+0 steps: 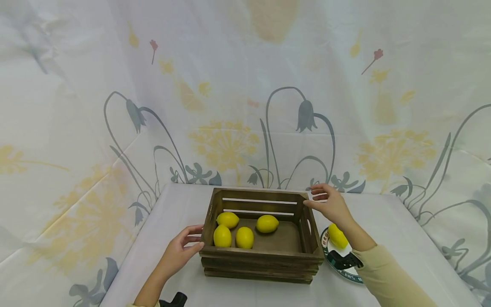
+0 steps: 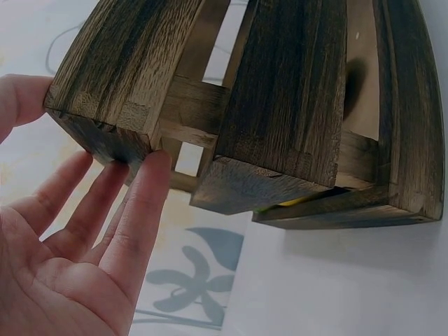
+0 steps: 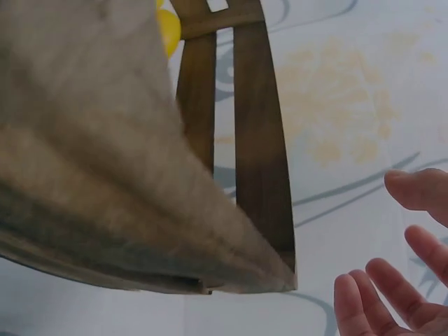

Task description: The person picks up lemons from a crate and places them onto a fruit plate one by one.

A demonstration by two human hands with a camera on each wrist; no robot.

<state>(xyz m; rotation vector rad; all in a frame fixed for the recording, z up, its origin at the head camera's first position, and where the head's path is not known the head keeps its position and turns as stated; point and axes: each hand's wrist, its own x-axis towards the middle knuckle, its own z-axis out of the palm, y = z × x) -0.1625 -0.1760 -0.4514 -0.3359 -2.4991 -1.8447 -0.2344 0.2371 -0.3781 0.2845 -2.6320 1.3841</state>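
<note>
In the head view a dark brown wooden slatted crate (image 1: 261, 261) stands in the middle of the white table. Several yellow lemons lie inside it, mostly toward the left, with one lemon (image 1: 267, 224) nearer the centre. My left hand (image 1: 178, 252) is at the crate's front left corner; the left wrist view shows its thumb and nearly straight fingers (image 2: 136, 217) touching the end of the top slat. Beside the far right corner is my right hand (image 1: 330, 207), fingers loosely spread and holding nothing. The right wrist view shows a gap between that hand (image 3: 409, 287) and the crate.
Right of the crate a round plate (image 1: 350, 277) with a patterned rim carries another lemon (image 1: 337, 236), both partly hidden by my right arm. A flower-printed curtain (image 1: 230, 106) hangs behind the table (image 1: 180, 200) and along its sides.
</note>
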